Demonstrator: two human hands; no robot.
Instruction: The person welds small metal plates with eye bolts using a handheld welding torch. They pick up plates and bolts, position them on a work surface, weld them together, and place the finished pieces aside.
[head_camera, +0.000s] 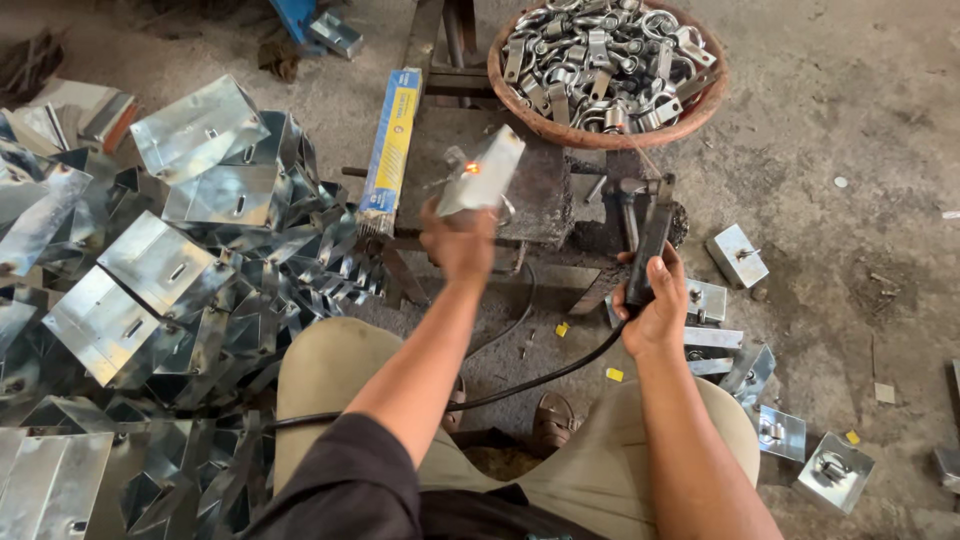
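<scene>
Holding a bent shiny metal piece (482, 170) up over a small dark metal bench (545, 190), the left hand (458, 240) wraps tight around its near end. A small orange glow shows on the piece, close to where a ring-shaped part sticks out on its left side. The right hand (652, 305) is closed around a black welding holder (650, 245), just to the right of the bench. A thin rod points up from the holder toward the far side. A black cable (520, 385) runs from the holder back between the person's knees.

On the far side of the bench sits a round reddish basket (700, 105) full of grey metal clamps (600, 55). A long blue and yellow box (390, 150) lies along the left edge of the bench. A big heap of shiny folded metal sheets (150, 300) fills the floor on the left. Small square metal pieces (780, 430) with rings on them lie on the floor to the right, near the right knee.
</scene>
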